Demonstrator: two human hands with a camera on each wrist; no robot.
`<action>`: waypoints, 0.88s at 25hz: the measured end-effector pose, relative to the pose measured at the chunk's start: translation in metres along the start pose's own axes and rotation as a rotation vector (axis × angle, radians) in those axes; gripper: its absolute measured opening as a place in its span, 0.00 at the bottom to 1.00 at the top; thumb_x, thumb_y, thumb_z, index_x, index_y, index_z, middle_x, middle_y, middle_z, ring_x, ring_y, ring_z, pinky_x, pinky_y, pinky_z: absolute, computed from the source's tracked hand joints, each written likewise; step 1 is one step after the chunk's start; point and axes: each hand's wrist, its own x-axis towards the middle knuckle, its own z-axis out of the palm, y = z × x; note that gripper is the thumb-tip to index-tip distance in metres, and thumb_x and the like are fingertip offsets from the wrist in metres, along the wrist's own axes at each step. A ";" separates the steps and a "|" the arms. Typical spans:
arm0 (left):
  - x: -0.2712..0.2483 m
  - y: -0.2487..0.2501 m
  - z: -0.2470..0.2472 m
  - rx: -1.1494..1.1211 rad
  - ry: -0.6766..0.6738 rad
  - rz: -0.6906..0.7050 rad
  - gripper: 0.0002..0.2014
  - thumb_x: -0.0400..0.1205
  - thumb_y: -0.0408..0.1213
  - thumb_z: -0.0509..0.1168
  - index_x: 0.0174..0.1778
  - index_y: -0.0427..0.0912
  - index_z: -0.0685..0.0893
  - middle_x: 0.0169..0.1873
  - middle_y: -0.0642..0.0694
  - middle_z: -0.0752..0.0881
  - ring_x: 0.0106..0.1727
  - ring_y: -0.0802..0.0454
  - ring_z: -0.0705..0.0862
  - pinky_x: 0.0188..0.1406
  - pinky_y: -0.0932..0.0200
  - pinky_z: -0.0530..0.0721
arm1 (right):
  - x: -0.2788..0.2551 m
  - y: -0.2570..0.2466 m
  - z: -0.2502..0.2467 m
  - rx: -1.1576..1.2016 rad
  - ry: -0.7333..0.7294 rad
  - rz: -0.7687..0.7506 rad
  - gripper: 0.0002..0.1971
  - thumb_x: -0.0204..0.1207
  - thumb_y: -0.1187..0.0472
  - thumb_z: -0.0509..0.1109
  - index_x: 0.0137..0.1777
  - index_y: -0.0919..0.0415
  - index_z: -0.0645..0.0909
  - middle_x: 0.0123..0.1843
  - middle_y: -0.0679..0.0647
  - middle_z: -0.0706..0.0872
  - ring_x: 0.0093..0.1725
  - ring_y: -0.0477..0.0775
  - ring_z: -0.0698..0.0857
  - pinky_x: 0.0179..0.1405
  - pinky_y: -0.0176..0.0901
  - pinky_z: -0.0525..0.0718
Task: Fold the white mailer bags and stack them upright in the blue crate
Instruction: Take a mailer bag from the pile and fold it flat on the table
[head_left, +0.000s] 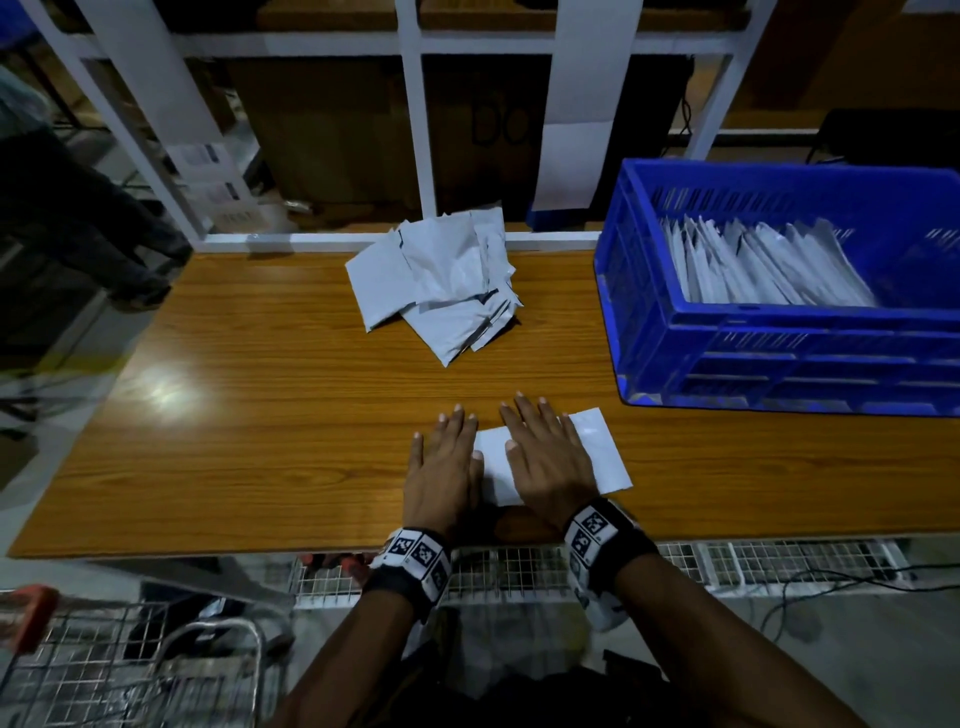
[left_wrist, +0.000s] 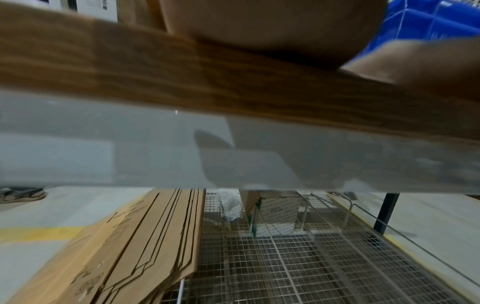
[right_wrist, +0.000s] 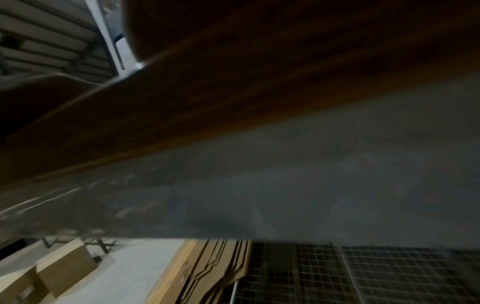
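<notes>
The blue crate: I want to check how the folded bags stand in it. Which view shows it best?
The head view: the blue crate shows whole, with folded bags leaning in a row. The left wrist view catches only a blurred blue corner; the right wrist view shows none.

Person, forearms bare, wearing two wrist units
Each black wristband (head_left: 400, 584) is carrying white blocks (head_left: 418, 556) printed with black square marker patterns.
</notes>
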 end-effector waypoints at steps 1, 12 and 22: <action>0.000 0.000 0.000 -0.003 0.004 0.005 0.27 0.92 0.46 0.43 0.89 0.48 0.56 0.89 0.49 0.52 0.89 0.50 0.48 0.87 0.41 0.44 | -0.001 0.007 -0.001 -0.011 0.019 0.012 0.28 0.88 0.48 0.44 0.87 0.47 0.61 0.88 0.49 0.60 0.88 0.53 0.58 0.86 0.57 0.55; -0.001 0.006 -0.012 -0.026 -0.038 -0.007 0.27 0.92 0.46 0.45 0.90 0.49 0.53 0.89 0.50 0.49 0.89 0.52 0.45 0.87 0.43 0.39 | 0.001 0.063 -0.032 -0.187 -0.200 0.319 0.31 0.89 0.45 0.40 0.90 0.53 0.44 0.91 0.50 0.44 0.89 0.55 0.45 0.86 0.65 0.47; -0.001 -0.008 -0.005 -0.020 -0.004 0.096 0.28 0.92 0.50 0.41 0.89 0.50 0.56 0.89 0.51 0.51 0.89 0.54 0.48 0.86 0.43 0.38 | -0.008 -0.016 -0.012 -0.052 -0.101 0.045 0.33 0.85 0.44 0.35 0.88 0.51 0.58 0.90 0.50 0.54 0.89 0.57 0.52 0.86 0.59 0.54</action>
